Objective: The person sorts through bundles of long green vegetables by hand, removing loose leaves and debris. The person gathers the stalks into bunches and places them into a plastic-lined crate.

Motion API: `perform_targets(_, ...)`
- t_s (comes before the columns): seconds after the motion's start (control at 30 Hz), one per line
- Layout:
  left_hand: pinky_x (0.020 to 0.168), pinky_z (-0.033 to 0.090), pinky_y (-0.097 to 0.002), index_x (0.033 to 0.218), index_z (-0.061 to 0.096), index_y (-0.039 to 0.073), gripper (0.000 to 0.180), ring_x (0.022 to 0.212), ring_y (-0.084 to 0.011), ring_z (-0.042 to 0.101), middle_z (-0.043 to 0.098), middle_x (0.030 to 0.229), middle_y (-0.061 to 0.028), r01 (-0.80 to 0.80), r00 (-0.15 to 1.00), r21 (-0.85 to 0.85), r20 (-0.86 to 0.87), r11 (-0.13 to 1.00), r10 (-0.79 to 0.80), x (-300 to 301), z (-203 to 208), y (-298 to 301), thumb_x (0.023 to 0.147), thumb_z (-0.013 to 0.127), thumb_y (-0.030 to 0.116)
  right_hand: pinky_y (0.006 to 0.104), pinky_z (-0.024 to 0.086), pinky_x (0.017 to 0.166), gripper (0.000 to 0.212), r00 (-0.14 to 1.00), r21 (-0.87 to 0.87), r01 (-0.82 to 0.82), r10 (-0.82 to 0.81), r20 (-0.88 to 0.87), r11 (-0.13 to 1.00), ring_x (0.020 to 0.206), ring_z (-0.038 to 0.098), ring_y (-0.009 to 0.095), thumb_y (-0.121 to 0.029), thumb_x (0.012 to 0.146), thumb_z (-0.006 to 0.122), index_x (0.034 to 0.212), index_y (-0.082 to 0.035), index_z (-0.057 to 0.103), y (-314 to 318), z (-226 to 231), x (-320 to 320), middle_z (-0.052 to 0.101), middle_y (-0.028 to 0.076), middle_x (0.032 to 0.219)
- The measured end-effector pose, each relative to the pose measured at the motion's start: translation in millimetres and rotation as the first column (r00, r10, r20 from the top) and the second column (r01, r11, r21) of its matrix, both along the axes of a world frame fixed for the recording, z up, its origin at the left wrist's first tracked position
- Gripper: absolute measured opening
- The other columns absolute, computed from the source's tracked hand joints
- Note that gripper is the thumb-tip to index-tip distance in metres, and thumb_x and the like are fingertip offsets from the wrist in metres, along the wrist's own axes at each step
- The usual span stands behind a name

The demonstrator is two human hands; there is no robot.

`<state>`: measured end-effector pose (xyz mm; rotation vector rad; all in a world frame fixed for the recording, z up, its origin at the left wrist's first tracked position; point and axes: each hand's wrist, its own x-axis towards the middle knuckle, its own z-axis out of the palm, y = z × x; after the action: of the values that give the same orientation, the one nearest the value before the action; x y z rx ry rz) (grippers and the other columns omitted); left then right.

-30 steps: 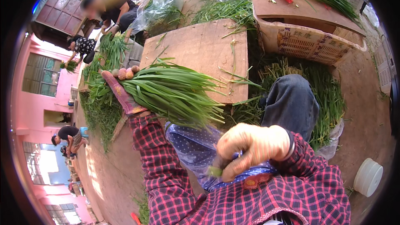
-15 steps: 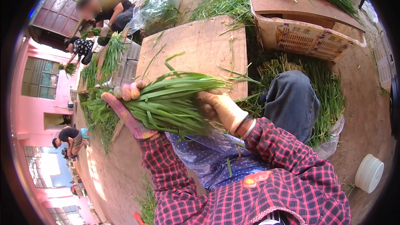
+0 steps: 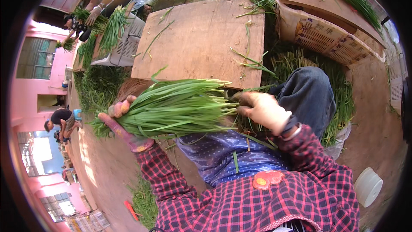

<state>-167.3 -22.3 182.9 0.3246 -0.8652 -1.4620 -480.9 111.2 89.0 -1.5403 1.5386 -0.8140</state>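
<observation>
A thick bunch of green garlic chives [image 3: 171, 107] lies sideways over my lap, pale stem ends to the right. My left hand [image 3: 122, 124], in a stained pink and purple glove, is closed around its leafy left end. At the stem ends is my right hand [image 3: 268, 111], slightly blurred, with fingers bent together; what they pinch, if anything, is hidden. A few loose leaves hang below it over my blue dotted apron [image 3: 214, 154]. Just beyond the bunch stands a wooden board [image 3: 199, 38] with stray chive leaves on it.
A plastic crate [image 3: 326, 38] with a board on top stands at the far right. More chives [image 3: 339, 103] lie beside my knee [image 3: 309, 90]. A white tub [image 3: 368, 187] is at lower right. Far left, a co-worker's gloved hand [image 3: 94, 15] holds chives near a grey crate [image 3: 128, 43].
My right hand has moved right, from the bunch's side to beyond its stem ends. My left hand has shifted slightly left and down with the bunch. The co-worker's hand now holds chives.
</observation>
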Motion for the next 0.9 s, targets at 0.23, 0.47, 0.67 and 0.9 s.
perform_targets(0.23,0.09,0.046,-0.0469,0.073,0.046,0.013,0.051,0.091,-0.0273,0.058,0.055,0.078,-0.001,0.068,0.997,-0.059,-0.037,0.996,-0.071,5.2,-9.2,23.6,0.098,0.044,0.057,0.0415,0.05,0.085,0.042,0.918,-0.093,0.297,-0.311,-0.247,0.95,0.098,0.063,0.035,-0.037,0.081,0.072,0.11,-0.007,0.064,-27.7,-26.1,23.5,0.065,0.018,0.099)
perform_targets(0.47,0.09,0.043,-0.0336,0.067,0.041,0.018,0.049,0.069,-0.014,0.049,0.046,0.064,0.0051,0.121,0.984,-0.111,-0.119,0.986,-0.134,37.0,-7.9,29.5,0.096,0.049,0.056,0.0376,0.05,0.07,0.012,0.957,-0.164,0.256,-0.226,0.184,0.953,0.077,0.064,0.031,-0.017,0.084,0.069,0.087,-0.005,0.07,-23.0,-48.2,16.7,0.064,0.014,0.081)
perform_targets(0.67,0.082,0.037,-0.0297,0.067,0.036,0.021,0.047,0.058,-0.008,0.037,0.038,0.055,0.0105,0.117,0.962,-0.116,-0.232,0.986,-0.142,36.6,-0.7,42.8,0.098,0.046,0.055,0.044,0.051,0.077,0.035,0.877,0.091,0.268,-0.204,-0.436,0.959,0.088,0.065,0.035,-0.04,0.085,0.068,0.084,-0.005,0.067,-26.6,-20.9,-17.4,0.066,0.017,0.093)
perform_targets(0.9,0.08,0.044,-0.0292,0.072,0.047,0.017,0.033,0.054,-0.0094,0.052,0.052,0.054,0.006,0.463,0.834,-0.253,-0.201,0.85,-0.514,-15.9,34.8,59.2,0.097,0.056,0.038,0.0358,0.052,0.081,0.033,0.991,-0.127,-0.1,0.111,0.076,0.987,0.095,0.066,0.031,-0.031,0.095,0.055,0.112,-0.006,0.068,-75.8,60.2,-23.6,0.067,0.017,0.11)
